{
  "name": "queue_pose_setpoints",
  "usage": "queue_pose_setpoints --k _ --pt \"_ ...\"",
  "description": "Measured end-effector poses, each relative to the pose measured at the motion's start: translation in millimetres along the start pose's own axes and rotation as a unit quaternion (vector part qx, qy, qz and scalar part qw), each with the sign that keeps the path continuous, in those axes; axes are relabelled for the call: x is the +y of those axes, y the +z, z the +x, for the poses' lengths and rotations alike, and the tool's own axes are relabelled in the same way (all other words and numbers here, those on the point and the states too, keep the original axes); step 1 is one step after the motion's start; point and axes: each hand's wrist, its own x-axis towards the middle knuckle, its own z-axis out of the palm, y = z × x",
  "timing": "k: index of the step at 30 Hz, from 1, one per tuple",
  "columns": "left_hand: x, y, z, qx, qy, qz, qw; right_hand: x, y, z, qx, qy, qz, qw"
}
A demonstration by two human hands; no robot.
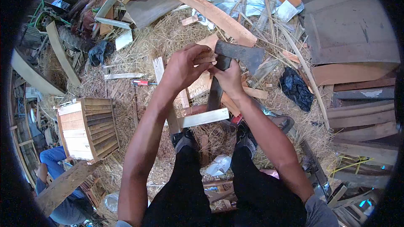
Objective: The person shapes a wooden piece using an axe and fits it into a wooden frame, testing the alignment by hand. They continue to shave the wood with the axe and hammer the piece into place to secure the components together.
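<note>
My right hand (229, 77) grips the dark handle of a hatchet (240, 54) just below its grey metal head, which points right. My left hand (184, 65) is closed on a small piece of wood (205, 56) held against the hatchet's head. Both hands hover over a pale wooden slat (203, 117) lying across the straw in front of my shoes. My legs in dark trousers fill the lower middle of the view.
A slatted wooden crate (87, 128) stands at the left. A red-handled tool (142, 83) lies on the straw. Long planks (210, 11), a black bag (296, 87) and stacked boards (362, 117) ring the spot. Another person in blue (54, 159) crouches at lower left.
</note>
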Motion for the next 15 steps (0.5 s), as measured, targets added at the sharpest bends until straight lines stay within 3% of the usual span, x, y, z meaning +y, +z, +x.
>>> queue_pose_setpoints --k 5,15 --pt "2.5 1.7 -1.0 0.012 -0.017 -0.02 1.0 12.1 -0.1 3.9 -0.018 -0.011 0.064 0.998" --pt "1.0 4.7 -0.1 -0.002 -0.048 -0.126 0.991 1.6 -0.9 2.7 -0.021 -0.003 0.029 0.999"
